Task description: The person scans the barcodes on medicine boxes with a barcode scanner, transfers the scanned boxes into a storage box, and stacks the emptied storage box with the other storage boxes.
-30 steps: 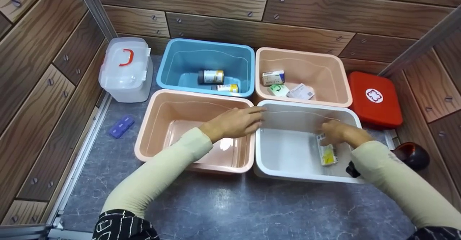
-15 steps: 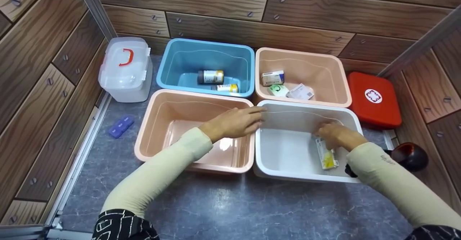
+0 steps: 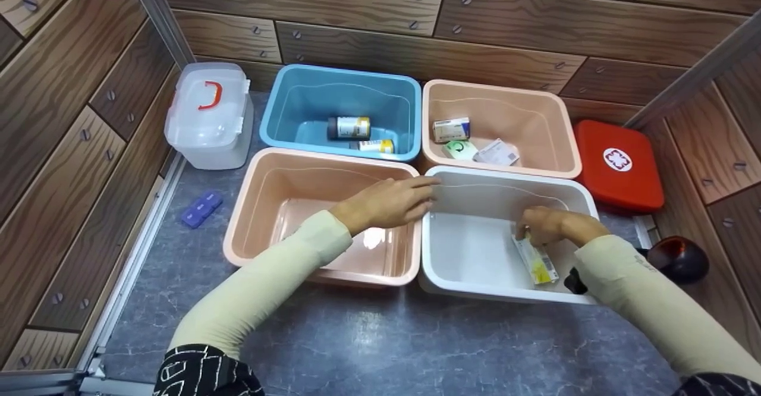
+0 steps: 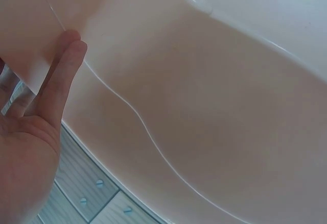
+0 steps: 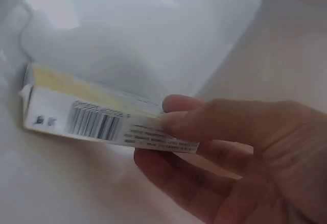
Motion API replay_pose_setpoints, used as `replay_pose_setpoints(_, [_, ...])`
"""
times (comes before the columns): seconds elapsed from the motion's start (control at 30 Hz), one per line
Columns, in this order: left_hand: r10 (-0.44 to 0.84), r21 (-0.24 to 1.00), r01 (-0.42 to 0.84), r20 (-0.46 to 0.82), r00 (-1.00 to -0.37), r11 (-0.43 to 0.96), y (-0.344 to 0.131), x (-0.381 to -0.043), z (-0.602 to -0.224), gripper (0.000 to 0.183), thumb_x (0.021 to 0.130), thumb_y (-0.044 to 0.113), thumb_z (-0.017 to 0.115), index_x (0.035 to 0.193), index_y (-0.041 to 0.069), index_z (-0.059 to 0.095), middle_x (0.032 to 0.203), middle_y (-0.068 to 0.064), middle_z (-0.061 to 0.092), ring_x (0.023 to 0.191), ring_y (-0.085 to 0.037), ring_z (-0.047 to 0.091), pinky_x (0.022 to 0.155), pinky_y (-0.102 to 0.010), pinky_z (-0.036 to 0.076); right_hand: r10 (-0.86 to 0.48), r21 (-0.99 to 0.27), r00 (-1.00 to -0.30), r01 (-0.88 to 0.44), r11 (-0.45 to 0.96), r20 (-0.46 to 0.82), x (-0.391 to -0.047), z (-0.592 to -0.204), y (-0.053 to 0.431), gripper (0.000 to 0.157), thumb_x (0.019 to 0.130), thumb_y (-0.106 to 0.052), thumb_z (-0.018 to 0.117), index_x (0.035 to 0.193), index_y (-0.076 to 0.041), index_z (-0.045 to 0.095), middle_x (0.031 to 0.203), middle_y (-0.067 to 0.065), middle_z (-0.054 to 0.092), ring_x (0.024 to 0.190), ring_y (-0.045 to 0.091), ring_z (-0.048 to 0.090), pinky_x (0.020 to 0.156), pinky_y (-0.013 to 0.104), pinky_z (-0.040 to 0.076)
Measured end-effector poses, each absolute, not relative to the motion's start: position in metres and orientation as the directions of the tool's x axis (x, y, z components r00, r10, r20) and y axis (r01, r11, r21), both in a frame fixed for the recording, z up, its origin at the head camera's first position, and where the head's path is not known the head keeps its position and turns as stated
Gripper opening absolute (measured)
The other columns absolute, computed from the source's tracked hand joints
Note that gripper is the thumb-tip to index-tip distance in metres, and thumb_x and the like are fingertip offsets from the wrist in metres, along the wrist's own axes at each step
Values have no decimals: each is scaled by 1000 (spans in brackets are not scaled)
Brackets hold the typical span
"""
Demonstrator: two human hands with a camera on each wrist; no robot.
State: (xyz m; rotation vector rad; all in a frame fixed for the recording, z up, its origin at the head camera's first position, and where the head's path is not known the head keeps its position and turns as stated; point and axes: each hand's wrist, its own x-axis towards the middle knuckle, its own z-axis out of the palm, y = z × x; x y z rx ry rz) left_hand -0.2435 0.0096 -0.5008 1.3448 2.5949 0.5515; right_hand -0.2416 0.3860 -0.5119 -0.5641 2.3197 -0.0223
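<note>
Inside the white bin (image 3: 505,291), my right hand (image 3: 546,225) pinches one end of a slim white and yellow medicine box (image 3: 540,266). The right wrist view shows the thumb on top of the box (image 5: 99,119) and fingers beneath it, a barcode on the side turned to the camera. Its free end points toward the bin's near wall. My left hand (image 3: 389,201) lies over the right side of the near peach bin (image 3: 324,276), fingertips right at the rim beside the white bin. In the left wrist view that hand (image 4: 38,117) has its fingers extended.
Two bottles (image 3: 352,127) lie in the blue bin (image 3: 348,72). Several small boxes (image 3: 450,129) sit in the far peach bin (image 3: 499,87). Around the bins are a clear lidded case (image 3: 208,110), a purple pill organizer (image 3: 201,209), a red first-aid case (image 3: 621,182) and a dark round object (image 3: 678,259).
My right hand has closed on the upper end of the medicine box, which has turned, its top end shifting left. My left hand has stayed in place.
</note>
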Motion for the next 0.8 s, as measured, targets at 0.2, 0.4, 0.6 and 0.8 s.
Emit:
replay_pose_setpoints(0.2, [813, 394, 753, 24, -582, 527, 10, -243, -501, 43, 118, 34, 46, 153, 14, 61, 174, -5, 42, 138, -30, 66, 112, -48, 57, -549, -382, -694, -402, 832, -465, -235, -488, 389, 54, 80, 13, 70, 131, -2, 70, 120, 18, 73, 99, 30, 64, 85, 44, 57])
replay_pose_setpoints(0.4, [817, 389, 760, 31, -576, 520, 10, -244, -502, 43, 118, 35, 45, 152, 14, 62, 174, -5, 43, 136, -31, 67, 111, -48, 58, -569, -558, -794, -378, 739, -215, -227, -468, 388, 55, 86, 16, 69, 137, -3, 70, 122, 15, 76, 101, 25, 66, 89, 37, 56])
replay_pose_setpoints(0.6, [814, 400, 751, 19, -581, 526, 10, -244, -503, 44, 118, 35, 44, 153, 14, 61, 175, -4, 42, 139, -29, 65, 113, -47, 57, -444, -584, -895, -343, 736, -34, -218, -455, 382, 33, 90, 9, 74, 118, -8, 79, 109, 8, 75, 94, 17, 63, 81, 20, 51])
replay_pose_setpoints(0.8, [815, 402, 755, 35, -579, 519, 11, -244, -504, 42, 118, 33, 46, 151, 14, 63, 174, -5, 43, 139, -30, 65, 110, -50, 58, -359, -591, -928, -345, 729, 100, -211, -445, 385, 37, 89, 11, 75, 121, -5, 70, 110, 9, 73, 94, 8, 59, 80, 12, 46])
